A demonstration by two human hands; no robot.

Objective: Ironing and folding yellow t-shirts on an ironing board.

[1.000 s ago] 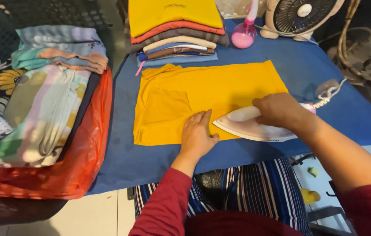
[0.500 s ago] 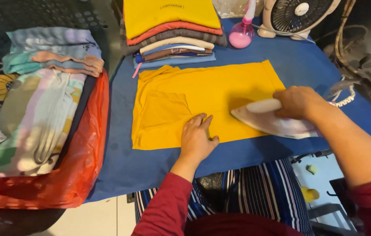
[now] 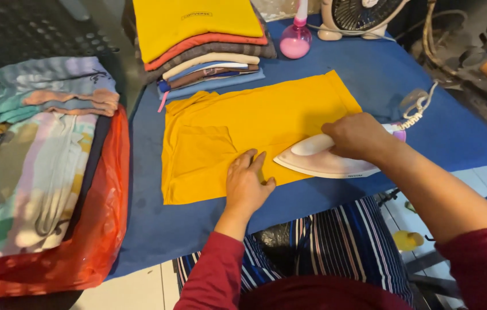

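Yellow garment [image 3: 266,129] lies flat across the middle of the frame on a blue ironing surface [image 3: 381,80], one piece, with a pocket-like fold showing at its left part.

Containers: one red-orange plastic bag [image 3: 103,229] at lower left, holding a bundle of pastel striped and floral cloth [image 3: 31,172]; the number of pieces inside cannot be told.

Counts: one white iron [image 3: 326,161], one pink spray bottle [image 3: 296,40] at upper centre, one small white fan [image 3: 358,17] at upper right, one stack of folded clothes [image 3: 203,49] at upper centre-left with a yellow piece on top and roughly seven layers visible at its edge.

Hands: left hand [image 3: 246,183] is spread flat, palm down, fingers pointing up-frame, pressed onto the garment's lower edge. Right hand [image 3: 358,136] is closed around the handle of the iron, whose sole sits on the garment's lower right part, tip pointing toward the left hand. Iron tip and left hand are just beside each other, not touching. Both sleeves are dark red.
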